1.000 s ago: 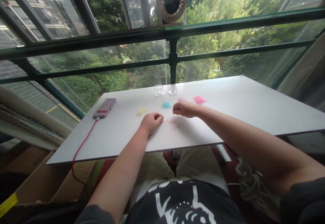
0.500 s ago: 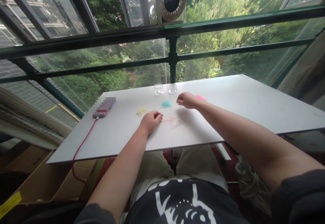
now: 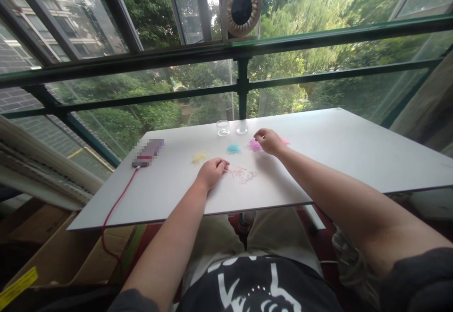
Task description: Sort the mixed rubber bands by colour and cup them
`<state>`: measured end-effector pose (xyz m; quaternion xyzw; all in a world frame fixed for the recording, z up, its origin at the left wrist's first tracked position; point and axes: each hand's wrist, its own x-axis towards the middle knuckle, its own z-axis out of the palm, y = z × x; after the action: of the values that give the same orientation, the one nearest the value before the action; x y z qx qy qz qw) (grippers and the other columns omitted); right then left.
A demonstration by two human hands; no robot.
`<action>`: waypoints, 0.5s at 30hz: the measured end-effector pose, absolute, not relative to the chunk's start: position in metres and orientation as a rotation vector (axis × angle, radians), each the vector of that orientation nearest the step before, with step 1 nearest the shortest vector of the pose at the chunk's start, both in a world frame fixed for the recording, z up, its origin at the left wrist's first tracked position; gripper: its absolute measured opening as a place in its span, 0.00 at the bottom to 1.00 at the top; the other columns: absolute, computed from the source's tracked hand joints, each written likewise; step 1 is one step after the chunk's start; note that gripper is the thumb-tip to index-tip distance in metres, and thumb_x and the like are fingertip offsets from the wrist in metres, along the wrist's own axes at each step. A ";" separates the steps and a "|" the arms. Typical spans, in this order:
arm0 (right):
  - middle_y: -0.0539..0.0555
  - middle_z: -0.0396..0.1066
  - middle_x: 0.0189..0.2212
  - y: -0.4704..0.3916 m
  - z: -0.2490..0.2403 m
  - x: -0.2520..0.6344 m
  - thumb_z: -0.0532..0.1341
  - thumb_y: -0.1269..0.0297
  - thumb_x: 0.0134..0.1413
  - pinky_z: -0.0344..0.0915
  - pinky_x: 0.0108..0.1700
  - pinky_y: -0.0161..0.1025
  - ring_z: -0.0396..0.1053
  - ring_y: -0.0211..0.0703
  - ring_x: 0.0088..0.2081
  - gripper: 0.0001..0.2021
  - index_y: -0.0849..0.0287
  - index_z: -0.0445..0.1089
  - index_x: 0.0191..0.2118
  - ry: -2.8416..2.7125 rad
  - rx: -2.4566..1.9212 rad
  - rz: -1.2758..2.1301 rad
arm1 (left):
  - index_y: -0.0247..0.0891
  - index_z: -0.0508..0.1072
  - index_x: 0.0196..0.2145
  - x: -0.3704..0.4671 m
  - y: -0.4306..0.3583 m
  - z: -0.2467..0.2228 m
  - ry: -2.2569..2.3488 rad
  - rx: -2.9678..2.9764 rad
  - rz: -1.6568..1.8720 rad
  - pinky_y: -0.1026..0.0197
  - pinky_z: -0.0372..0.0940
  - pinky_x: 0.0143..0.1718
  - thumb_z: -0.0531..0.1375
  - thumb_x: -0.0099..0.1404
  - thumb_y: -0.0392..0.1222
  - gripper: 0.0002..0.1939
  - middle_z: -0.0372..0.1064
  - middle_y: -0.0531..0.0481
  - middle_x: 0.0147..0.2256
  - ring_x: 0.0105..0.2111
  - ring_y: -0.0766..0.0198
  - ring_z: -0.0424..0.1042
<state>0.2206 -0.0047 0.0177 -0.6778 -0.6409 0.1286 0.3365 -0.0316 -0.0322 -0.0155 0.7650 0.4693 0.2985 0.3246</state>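
Observation:
My left hand (image 3: 213,172) rests on the white table with its fingers curled and the thumb against the forefinger. It touches the left side of a loose scatter of thin pink, red and pale strands (image 3: 241,175), which look like small rubber bands. Above the right side of a purple pile (image 3: 254,145) is my right hand (image 3: 269,141), fingertips pinched together. Whatever either hand pinches is too small to make out. A teal pile (image 3: 233,148) lies between the hands, and a yellow pile (image 3: 198,158) sits left of them. Behind my right hand, a bright pink pile (image 3: 284,141) is partly hidden.
Two clear round containers (image 3: 223,128) (image 3: 242,128) stand near the table's far edge. A blurred-out phone-like device (image 3: 148,152) lies at the left, with a red cable (image 3: 118,194) running off the front edge. A green railing (image 3: 198,94) crosses behind the white table (image 3: 354,156).
My right hand has shifted a little to the right, and the purple pile it covered now shows. My left hand stays at the loose strands. The whole view has moved slightly.

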 end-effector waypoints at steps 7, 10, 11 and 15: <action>0.52 0.74 0.33 -0.035 0.028 0.203 0.55 0.74 0.48 0.60 0.33 0.30 0.68 0.37 0.32 0.11 0.59 0.74 0.35 -2.174 -1.655 0.416 | 0.35 0.74 0.37 -0.030 -0.032 -0.014 1.259 1.945 0.832 0.62 0.65 0.37 0.48 0.63 0.44 0.17 0.75 0.47 0.33 0.31 0.64 0.73; 0.52 0.74 0.34 -0.046 0.031 0.196 0.55 0.75 0.47 0.60 0.34 0.30 0.68 0.38 0.33 0.12 0.58 0.75 0.34 -2.314 -1.661 0.414 | 0.37 0.74 0.35 -0.031 -0.034 -0.009 1.365 2.023 0.845 0.62 0.65 0.37 0.48 0.63 0.42 0.16 0.74 0.48 0.31 0.32 0.63 0.72; 0.52 0.74 0.34 -0.049 0.032 0.194 0.56 0.75 0.47 0.60 0.33 0.30 0.68 0.38 0.33 0.13 0.58 0.75 0.35 -2.336 -1.663 0.424 | 0.38 0.74 0.35 -0.032 -0.036 -0.008 1.416 2.072 0.831 0.62 0.65 0.37 0.49 0.62 0.42 0.15 0.74 0.49 0.32 0.33 0.62 0.72; 0.52 0.73 0.33 -0.066 0.036 0.194 0.57 0.75 0.45 0.59 0.30 0.31 0.67 0.37 0.30 0.13 0.58 0.74 0.37 -2.385 -1.628 0.417 | 0.40 0.75 0.35 -0.038 -0.048 -0.006 1.544 2.214 0.748 0.60 0.64 0.38 0.55 0.56 0.39 0.11 0.74 0.48 0.34 0.34 0.60 0.71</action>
<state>0.1945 -0.0655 0.0359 -0.5545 -0.8123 0.1421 0.1117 -0.0379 -0.0480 -0.0055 0.7791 0.5431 0.2631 0.1696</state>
